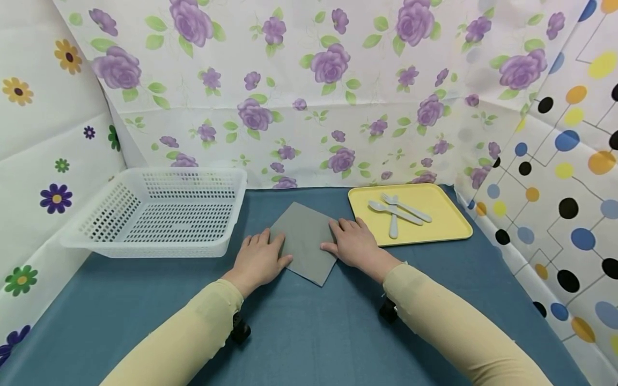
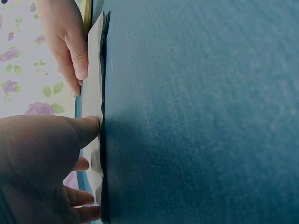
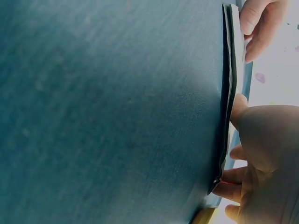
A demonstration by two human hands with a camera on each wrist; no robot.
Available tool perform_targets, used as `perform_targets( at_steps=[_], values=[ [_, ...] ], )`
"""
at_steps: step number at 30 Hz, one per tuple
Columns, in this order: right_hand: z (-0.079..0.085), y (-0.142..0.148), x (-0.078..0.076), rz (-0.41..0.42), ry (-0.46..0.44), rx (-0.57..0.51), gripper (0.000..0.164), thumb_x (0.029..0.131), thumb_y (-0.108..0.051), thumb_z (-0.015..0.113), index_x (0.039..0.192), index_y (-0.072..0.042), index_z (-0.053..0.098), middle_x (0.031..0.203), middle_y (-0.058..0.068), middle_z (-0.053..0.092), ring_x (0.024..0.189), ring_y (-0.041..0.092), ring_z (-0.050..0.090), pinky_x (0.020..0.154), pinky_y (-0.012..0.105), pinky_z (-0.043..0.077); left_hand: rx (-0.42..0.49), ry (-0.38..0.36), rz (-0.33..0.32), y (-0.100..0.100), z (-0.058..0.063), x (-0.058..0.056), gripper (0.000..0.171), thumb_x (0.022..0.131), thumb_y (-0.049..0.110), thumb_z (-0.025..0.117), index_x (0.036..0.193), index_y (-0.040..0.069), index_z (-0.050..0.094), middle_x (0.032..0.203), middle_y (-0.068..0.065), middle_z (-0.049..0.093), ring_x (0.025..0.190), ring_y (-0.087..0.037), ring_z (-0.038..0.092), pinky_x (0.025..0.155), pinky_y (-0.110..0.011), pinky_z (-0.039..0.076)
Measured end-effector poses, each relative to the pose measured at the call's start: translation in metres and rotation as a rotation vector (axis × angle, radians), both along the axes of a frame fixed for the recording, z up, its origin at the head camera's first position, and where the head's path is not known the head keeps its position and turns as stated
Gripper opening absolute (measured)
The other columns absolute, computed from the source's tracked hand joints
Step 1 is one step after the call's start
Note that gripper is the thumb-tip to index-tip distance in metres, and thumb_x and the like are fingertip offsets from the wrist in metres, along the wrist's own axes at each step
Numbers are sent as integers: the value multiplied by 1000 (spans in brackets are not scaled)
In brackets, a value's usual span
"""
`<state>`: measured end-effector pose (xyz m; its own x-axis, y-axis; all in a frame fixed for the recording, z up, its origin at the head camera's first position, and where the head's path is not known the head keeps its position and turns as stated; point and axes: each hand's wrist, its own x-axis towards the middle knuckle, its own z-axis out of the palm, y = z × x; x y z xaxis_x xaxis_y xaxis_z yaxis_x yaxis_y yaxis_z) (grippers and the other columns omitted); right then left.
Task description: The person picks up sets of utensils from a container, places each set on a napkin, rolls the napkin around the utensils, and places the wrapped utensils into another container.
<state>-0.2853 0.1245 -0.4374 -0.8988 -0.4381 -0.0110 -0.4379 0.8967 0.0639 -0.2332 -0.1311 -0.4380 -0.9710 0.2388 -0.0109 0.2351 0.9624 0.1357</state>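
A folded grey napkin [image 1: 307, 241] lies flat on the blue-covered table, one corner pointing towards me. Its thin stacked layers show along the edge [image 3: 229, 70] in the right wrist view. At its left side, my left hand [image 1: 260, 260] rests with fingers spread and the thumb near the edge. On the opposite side my right hand [image 1: 354, 244] touches the napkin, thumb laid on top and fingers stretched forward. Both hands lie palm down, and neither curls round the napkin. The left wrist view shows the left thumb [image 2: 88, 129] against the napkin's upper face.
A white perforated plastic basket [image 1: 224, 244] stands at the back left. At the back right lies a yellow tray [image 1: 444, 225] bearing a white spoon [image 1: 403, 214], a fork [image 1: 410, 208] and another white utensil [image 1: 393, 228]. Patterned cloth walls [image 1: 309, 134] border the table.
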Motion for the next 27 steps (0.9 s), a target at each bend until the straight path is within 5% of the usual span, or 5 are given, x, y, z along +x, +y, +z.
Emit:
perform_targets(
  at_steps=[18,27],
  values=[
    [-2,7,19,79,59,-7,76,110,-59,61,162,-4,53,145,23,63,135,41,62,123,58,41,5,1,-29,1,4,5,64,112,45,66,162,7,55,165,-31,45,152,-49,46,126,-65,35],
    [3,10,4,31,225,-49,26,114,-28,67,125,-6,74,113,16,74,109,39,71,107,59,54,54,79,-15,-4,6,0,50,113,35,67,151,3,63,147,-30,60,138,-48,57,117,-63,46]
  ],
)
